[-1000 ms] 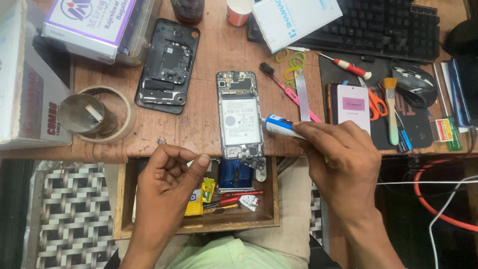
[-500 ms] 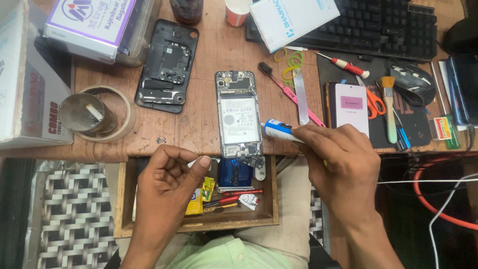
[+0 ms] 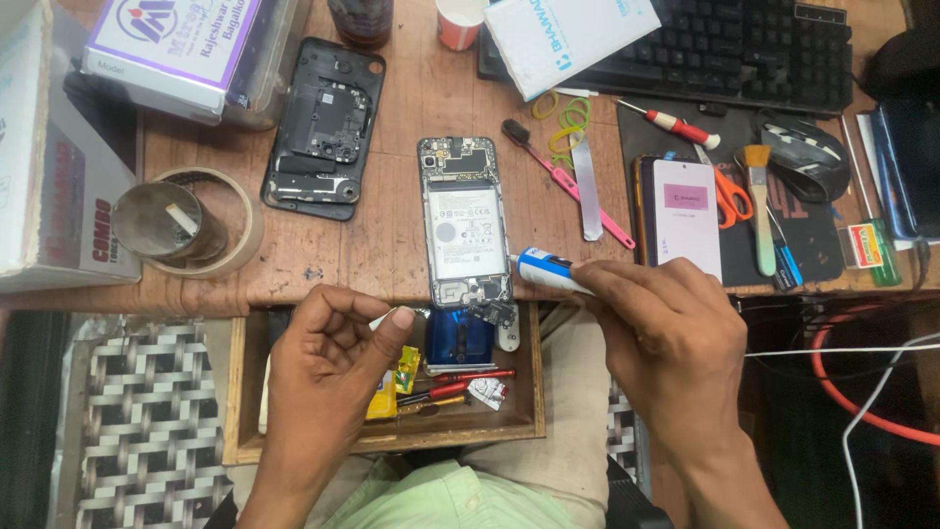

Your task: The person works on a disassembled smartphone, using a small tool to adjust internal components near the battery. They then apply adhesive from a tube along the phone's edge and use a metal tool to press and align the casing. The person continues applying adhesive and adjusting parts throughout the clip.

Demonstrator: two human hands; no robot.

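Cardboard box and a tape roll with a small tin inside it sit at the left of the tabletop, out of the way of the work. Just right of them lies a black phone back, set aside with its inner side up.

The left hand hovers over the open drawer at the near edge, fingers curled with thumb and forefinger pinched together — whether something small sits between them I cannot tell. The drawer below holds screwdrivers and a blue part, kept within easy reach.

At the middle, the opened phone lies flat with its battery showing, its near end at the tabletop's edge, close to both hands. The right hand is closed around a small blue-and-white tube, nozzle pointing left at the phone's lower right side — close beside it, though contact is unclear.

Farther right lie a brush, rubber bands, a second phone, scissors, and a keyboard at the far edge.
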